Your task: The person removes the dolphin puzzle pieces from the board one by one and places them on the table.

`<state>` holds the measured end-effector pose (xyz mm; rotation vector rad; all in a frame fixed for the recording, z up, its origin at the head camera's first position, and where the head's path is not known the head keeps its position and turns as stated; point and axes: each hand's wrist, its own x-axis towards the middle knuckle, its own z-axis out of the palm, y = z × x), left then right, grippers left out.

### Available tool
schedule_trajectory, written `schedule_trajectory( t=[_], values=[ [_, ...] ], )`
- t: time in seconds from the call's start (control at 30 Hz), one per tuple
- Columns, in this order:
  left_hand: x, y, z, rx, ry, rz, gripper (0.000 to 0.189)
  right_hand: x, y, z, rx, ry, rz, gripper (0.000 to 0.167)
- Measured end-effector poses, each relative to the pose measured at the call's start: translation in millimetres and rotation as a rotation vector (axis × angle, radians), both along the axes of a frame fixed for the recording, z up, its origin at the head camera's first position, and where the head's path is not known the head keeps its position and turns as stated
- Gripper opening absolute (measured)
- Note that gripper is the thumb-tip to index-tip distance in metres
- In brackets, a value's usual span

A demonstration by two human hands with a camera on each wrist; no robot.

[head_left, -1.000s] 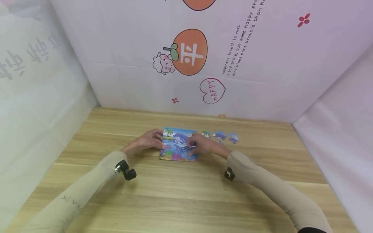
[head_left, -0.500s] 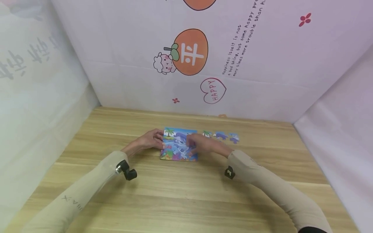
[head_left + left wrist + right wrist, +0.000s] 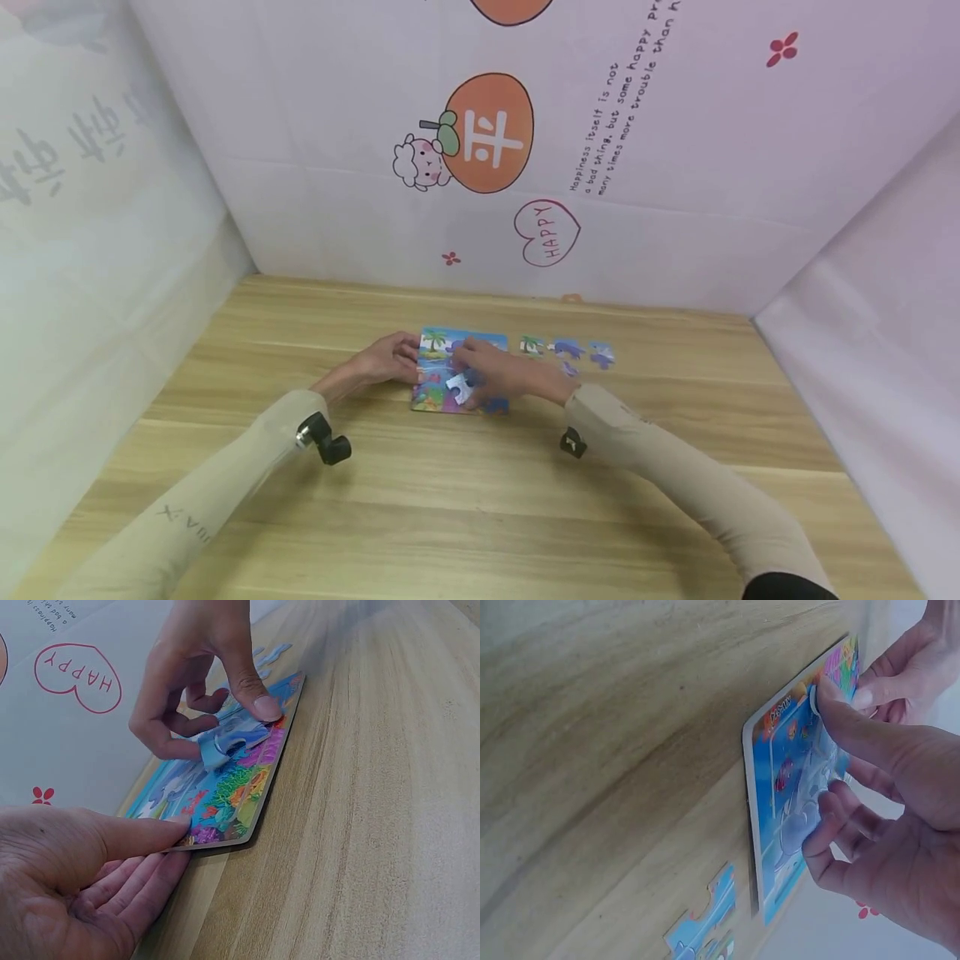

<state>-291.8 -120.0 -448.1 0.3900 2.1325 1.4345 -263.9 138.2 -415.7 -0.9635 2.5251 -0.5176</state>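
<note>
A square jigsaw puzzle board [image 3: 431,401] with a dolphin and sea picture lies on the table, palm tree at its upper left. My left hand [image 3: 386,360] grips its left edge; the left wrist view shows the thumb [image 3: 154,834] on top and the fingers beneath. Over the board's middle, my right hand [image 3: 495,371] pinches a blue and white puzzle piece [image 3: 240,741]. That piece is tilted, one end raised off the picture. Its right part is hidden by the hand in the head view.
Several loose puzzle pieces lie to the right of the board, among them a palm-tree piece [image 3: 532,345], a dolphin piece [image 3: 567,349] and a pale blue piece [image 3: 602,356]. A printed white cloth wall [image 3: 337,225] stands behind the wooden table [image 3: 420,508].
My right hand has moved left from the board's right side to its middle, and a piece now shows tilted in its fingers. My left hand has stayed at the left edge.
</note>
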Motion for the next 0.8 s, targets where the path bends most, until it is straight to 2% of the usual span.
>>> schedule_trajectory(
  t=[0.13, 0.3, 0.47, 0.63, 0.8],
  values=[
    [-0.7, -0.8, 0.4, 0.001, 0.006, 0.003, 0.075, -3.3, 1.8, 0.5, -0.021, 0.023, -0.018, 0.045],
    [1.1, 0.4, 1.6, 0.001, -0.005, 0.009, 0.075, -2.3, 16.3, 3.0, -0.136, -0.021, -0.052, 0.015],
    [1.5, 1.1, -0.3, 0.000, -0.004, 0.010, 0.074, -1.1, 42.8, 9.3, -0.261, -0.092, -0.154, 0.003],
    [0.7, 0.5, -1.5, -0.003, -0.003, 0.002, 0.075, 1.3, 78.2, 13.8, -0.445, -0.216, -0.325, 0.024],
    [0.8, -1.3, -1.3, -0.001, -0.017, 0.007, 0.076, 9.7, 112.5, 14.3, -0.529, -0.250, -0.462, 0.036]
  ],
)
